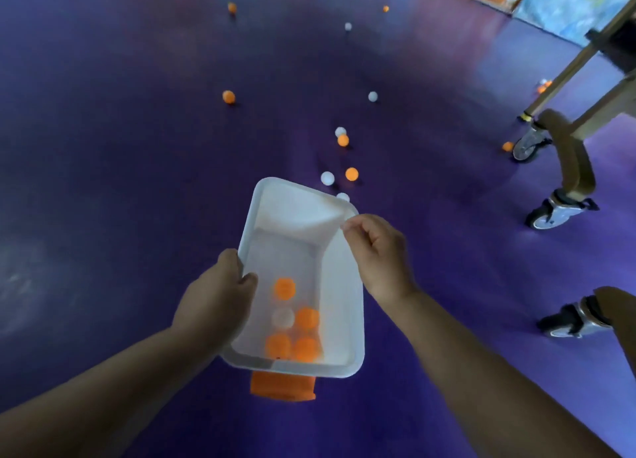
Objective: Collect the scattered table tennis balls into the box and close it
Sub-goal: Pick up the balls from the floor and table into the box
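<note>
Floor (137, 148) was smooth purple, dull sheen at left, paler lilac toward the right. A tan metal frame (571, 65) stood at right on three visible casters (550, 213). Orange and blue painted panels (557, 6) bordered the far right corner.

One head camera, looking forward and down

The single view comes from the person's head and faces steeply down and ahead. It is nearest to the left hand (220, 296), the right hand (382, 251) and the white box (340, 285), which fill the lower middle, with both forearms entering from the bottom corners. Behind them the purple floor (120, 165) runs away to the top edge, where the balls (351, 174) look smaller. A wheeled frame (564, 137) is cut by the right edge.
</note>
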Motion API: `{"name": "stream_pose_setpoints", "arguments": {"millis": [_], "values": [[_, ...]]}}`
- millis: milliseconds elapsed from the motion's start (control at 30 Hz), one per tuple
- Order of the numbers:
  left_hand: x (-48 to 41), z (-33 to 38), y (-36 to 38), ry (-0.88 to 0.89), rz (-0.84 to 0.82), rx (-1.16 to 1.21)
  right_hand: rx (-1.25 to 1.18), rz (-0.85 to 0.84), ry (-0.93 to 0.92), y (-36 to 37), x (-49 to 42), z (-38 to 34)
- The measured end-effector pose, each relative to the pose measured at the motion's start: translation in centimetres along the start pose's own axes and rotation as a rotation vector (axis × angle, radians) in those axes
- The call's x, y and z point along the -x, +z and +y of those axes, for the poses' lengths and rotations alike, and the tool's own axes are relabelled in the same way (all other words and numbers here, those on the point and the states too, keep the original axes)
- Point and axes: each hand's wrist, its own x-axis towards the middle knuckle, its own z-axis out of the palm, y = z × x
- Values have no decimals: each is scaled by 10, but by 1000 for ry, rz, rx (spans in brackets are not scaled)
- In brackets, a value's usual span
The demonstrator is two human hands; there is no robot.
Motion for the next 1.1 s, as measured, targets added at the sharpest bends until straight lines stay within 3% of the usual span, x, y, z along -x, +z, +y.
{"name": "stream_pose_setpoints", "arguments": {"millis": [233,400,800,1100], "values": [[11,-38,-93,-48,103,-66,306,-273,-62,72,-10,-85],[12,-36,-148,-8,141,-228,236,-344,-90,80,-27,-127],[-17,61,-246,-36,158,-396,-37,-319,-24,-6,-82,-161],[-109,110,-255,149,92,-403,87,-224,23,1,-150,-166]]}}
